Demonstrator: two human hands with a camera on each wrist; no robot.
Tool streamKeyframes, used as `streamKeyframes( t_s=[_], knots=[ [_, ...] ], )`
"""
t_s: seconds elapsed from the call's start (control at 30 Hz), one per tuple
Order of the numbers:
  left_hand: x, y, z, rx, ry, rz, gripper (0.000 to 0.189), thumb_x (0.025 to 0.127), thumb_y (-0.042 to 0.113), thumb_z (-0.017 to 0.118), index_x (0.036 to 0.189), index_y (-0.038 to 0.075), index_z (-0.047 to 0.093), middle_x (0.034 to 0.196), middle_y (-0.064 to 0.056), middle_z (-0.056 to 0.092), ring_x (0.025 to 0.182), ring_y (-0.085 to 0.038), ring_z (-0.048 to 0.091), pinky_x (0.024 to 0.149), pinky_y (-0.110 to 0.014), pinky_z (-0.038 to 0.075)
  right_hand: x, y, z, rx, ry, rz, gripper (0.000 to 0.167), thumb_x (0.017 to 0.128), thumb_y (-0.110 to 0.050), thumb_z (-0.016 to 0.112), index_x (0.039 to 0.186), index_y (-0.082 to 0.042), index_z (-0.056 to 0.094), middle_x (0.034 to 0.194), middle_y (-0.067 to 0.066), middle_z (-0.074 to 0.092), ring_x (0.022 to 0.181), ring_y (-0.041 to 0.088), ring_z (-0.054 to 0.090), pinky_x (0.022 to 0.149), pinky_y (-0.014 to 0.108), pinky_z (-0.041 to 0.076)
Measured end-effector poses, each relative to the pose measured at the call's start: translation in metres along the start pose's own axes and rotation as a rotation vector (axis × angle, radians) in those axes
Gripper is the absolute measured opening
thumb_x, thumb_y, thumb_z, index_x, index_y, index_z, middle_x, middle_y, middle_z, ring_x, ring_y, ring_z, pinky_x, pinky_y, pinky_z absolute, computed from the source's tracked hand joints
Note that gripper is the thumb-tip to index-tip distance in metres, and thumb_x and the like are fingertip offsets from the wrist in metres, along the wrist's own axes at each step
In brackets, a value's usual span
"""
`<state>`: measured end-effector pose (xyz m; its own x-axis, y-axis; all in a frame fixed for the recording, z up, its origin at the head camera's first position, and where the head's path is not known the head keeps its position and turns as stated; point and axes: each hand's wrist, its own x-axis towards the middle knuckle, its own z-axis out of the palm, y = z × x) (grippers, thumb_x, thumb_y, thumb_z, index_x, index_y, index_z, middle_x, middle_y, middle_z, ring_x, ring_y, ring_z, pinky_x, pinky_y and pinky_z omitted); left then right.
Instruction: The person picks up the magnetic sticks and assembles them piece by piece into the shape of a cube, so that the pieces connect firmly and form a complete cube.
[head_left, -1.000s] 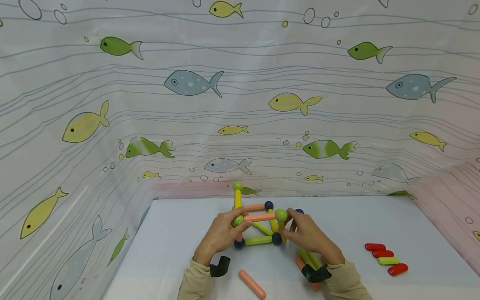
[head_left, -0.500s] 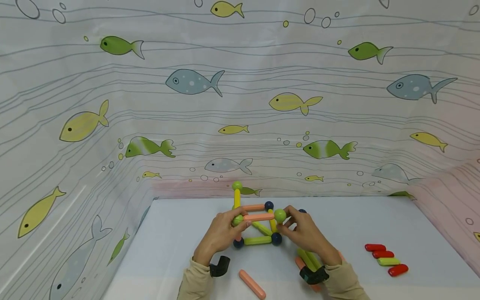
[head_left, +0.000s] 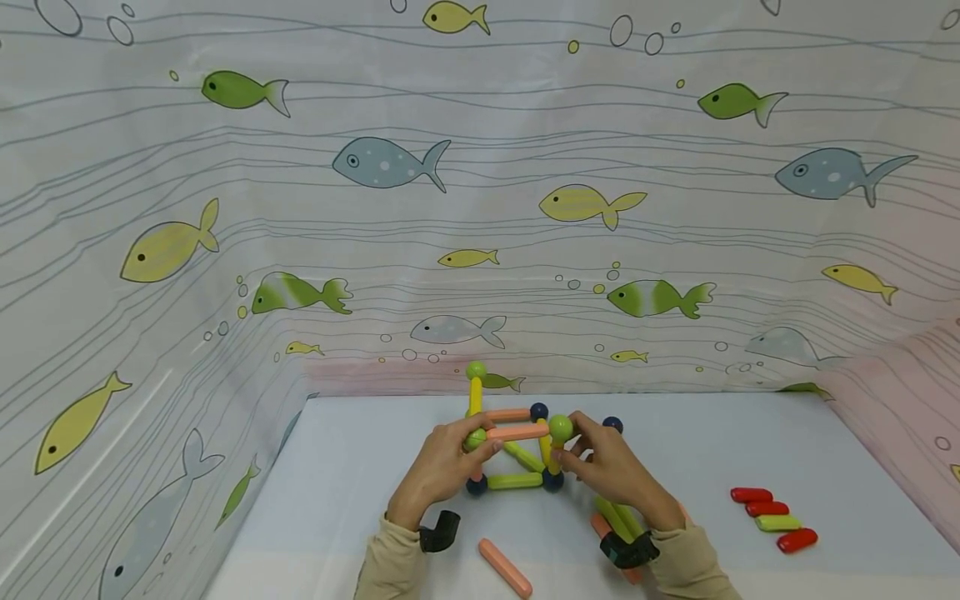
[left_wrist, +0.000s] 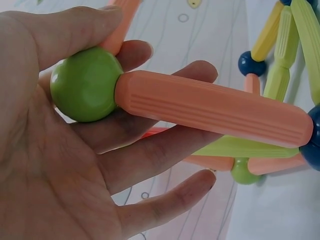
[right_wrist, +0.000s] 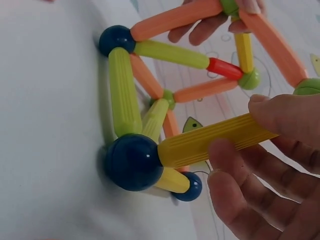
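Note:
A frame of magnetic rods and balls stands on the table. My left hand point(head_left: 442, 460) holds its near left upper corner, with thumb and fingers around a green ball point(left_wrist: 85, 85). From that corner an orange rod point(head_left: 516, 432) runs across to another green ball point(head_left: 560, 427). My right hand point(head_left: 611, 462) pinches a yellow rod point(right_wrist: 215, 140) between thumb and fingers below that second ball. The yellow rod's lower end meets a dark blue ball point(right_wrist: 134, 162) at the frame's near right base corner. A lime rod point(head_left: 515, 481) joins the two near base corners.
A loose orange rod point(head_left: 505, 568) lies in front of the frame. Lime rods point(head_left: 618, 521) and orange rods lie beneath my right wrist. Red rods point(head_left: 767, 508) and a lime one lie at the right. Behind my right hand sits a dark blue ball point(head_left: 612, 425).
My right hand has shifted slightly left, bringing the yellow rod from beside the dark blue base ball to upright on it. My left hand has stayed in place.

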<state>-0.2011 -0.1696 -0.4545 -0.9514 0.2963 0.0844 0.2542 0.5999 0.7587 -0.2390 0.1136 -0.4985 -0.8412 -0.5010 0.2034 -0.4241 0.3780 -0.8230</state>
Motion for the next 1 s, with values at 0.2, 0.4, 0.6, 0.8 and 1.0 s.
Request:
streamKeyframes(
  t_s=[0.2,0.4,0.6,0.8,1.0],
  knots=[
    [-0.001,-0.003,-0.004,0.002,-0.003,0.005,0.023,0.106,0.037,0.066,0.118,0.018,0.069,0.067,-0.014,0.072,0.065,-0.033,0.071,0.059,-0.028,0.044,0.002,0.004,0.000,-0.103,-0.033,-0.011,0.025,0.099,-0.017,0.077,0.117,-0.014,0.060,0.108,0.004,0.072,0.082,0.004,0.069,0.066,0.025,0.057],
    [0.000,-0.003,-0.005,0.003,-0.008,0.013,0.024,0.106,0.036,0.066,0.120,0.017,0.069,0.067,-0.014,0.072,0.065,-0.033,0.070,0.058,-0.027,0.043,-0.008,-0.008,-0.006,-0.244,-0.110,0.137,0.037,0.090,-0.029,0.086,0.103,-0.007,0.059,0.081,0.000,0.061,0.064,0.007,0.053,0.057,0.023,0.044],
    [0.000,-0.003,-0.005,0.006,-0.012,0.006,0.023,0.106,0.036,0.066,0.120,0.018,0.069,0.067,-0.014,0.072,0.064,-0.032,0.070,0.058,-0.027,0.042,-0.018,-0.040,0.016,-0.285,-0.368,0.249,0.030,0.089,-0.040,0.086,0.081,-0.017,0.068,0.069,-0.006,0.061,0.061,0.010,0.053,0.054,0.025,0.040],
    [-0.001,-0.004,-0.006,0.005,-0.009,0.001,0.023,0.106,0.037,0.066,0.119,0.019,0.069,0.066,-0.012,0.071,0.060,-0.024,0.067,0.056,-0.027,0.041,-0.021,-0.060,0.073,-0.408,-0.557,0.246,0.028,0.085,-0.044,0.088,0.082,-0.024,0.067,0.069,-0.011,0.058,0.060,0.006,0.051,0.056,0.025,0.041],
    [-0.001,-0.003,-0.006,0.006,-0.019,-0.003,0.023,0.106,0.039,0.065,0.118,0.020,0.069,0.067,-0.012,0.072,0.059,-0.021,0.065,0.056,-0.027,0.041,-0.022,-0.059,0.087,-0.469,-0.525,0.238,0.020,0.089,-0.031,0.082,0.082,-0.023,0.065,0.067,-0.010,0.055,0.060,0.007,0.048,0.056,0.026,0.040]
  ],
)
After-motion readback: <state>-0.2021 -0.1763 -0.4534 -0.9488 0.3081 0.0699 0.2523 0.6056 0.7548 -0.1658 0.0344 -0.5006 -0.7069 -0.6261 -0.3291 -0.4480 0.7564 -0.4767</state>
